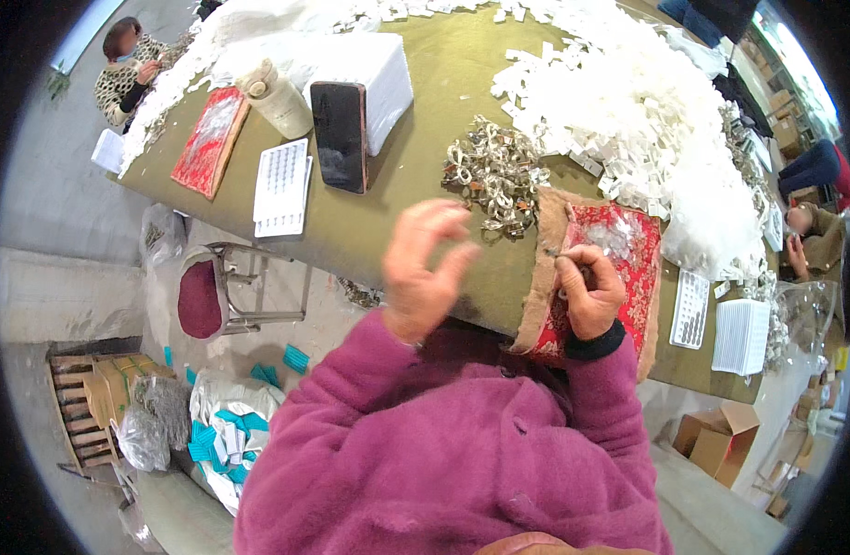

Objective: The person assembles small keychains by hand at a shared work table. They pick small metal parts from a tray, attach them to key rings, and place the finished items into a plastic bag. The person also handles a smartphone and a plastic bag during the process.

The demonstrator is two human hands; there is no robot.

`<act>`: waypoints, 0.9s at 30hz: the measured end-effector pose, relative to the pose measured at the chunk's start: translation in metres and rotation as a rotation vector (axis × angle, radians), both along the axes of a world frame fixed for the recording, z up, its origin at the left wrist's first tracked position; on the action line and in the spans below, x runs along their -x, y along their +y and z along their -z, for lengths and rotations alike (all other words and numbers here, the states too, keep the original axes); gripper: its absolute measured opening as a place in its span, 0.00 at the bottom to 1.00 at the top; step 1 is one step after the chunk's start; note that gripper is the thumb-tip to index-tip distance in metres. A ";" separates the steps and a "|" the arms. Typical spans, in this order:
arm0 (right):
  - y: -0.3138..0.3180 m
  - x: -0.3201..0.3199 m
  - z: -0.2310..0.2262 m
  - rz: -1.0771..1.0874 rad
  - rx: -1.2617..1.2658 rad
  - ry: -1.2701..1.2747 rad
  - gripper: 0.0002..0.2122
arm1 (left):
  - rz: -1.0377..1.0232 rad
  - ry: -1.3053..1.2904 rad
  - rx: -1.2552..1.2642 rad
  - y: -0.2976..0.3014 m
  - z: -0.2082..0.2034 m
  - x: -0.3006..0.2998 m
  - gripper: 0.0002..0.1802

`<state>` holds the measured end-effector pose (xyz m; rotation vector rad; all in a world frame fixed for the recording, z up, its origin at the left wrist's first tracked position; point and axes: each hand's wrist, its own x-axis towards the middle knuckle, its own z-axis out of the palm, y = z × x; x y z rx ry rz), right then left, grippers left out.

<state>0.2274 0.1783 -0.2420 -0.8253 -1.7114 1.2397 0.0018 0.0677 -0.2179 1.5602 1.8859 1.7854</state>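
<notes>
The person's left hand [429, 264], motion-blurred, is raised near the centre of view, its fingers loosely bent and released, thumb parted from them. The right hand [591, 291] sits at 3 o'clock, wrist in a black cuff, thumb and index finger pinched on a small dark piece [587, 275], mostly hidden and too small to identify. Beneath that hand lies a red pad [639, 319] with a pale floral pattern and a fuzzy tan border; clear, shiny bits [619, 238] are heaped on it at 1 o'clock from the hand. At 1 o'clock from the left hand, tangled silvery metal loops [499, 176] form a loose pile on the olive-green tabletop [434, 79]
</notes>
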 end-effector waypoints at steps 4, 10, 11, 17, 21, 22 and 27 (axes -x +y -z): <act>0.009 0.019 0.005 0.126 0.122 0.292 0.21 | -0.337 0.070 -0.045 -0.004 0.001 0.062 0.29; 0.011 0.023 0.003 0.166 -0.333 -0.201 0.25 | -0.544 0.450 0.191 0.009 0.009 0.118 0.56; 0.011 0.023 0.004 0.150 -0.344 -0.154 0.23 | -0.517 0.394 0.197 0.014 0.011 0.123 0.57; 0.012 0.024 0.007 0.182 -0.373 -0.229 0.17 | -0.568 0.272 0.254 0.022 0.016 0.133 0.57; 0.011 0.023 0.011 0.143 -0.278 -0.095 0.13 | -0.482 0.036 0.145 -0.006 -0.002 0.116 0.57; 0.011 0.022 0.012 0.142 -0.271 -0.059 0.12 | -0.456 -0.033 0.148 -0.021 -0.008 0.110 0.56; 0.011 0.016 0.016 0.170 -0.301 -0.086 0.11 | -0.573 0.110 0.199 -0.085 -0.029 0.129 0.54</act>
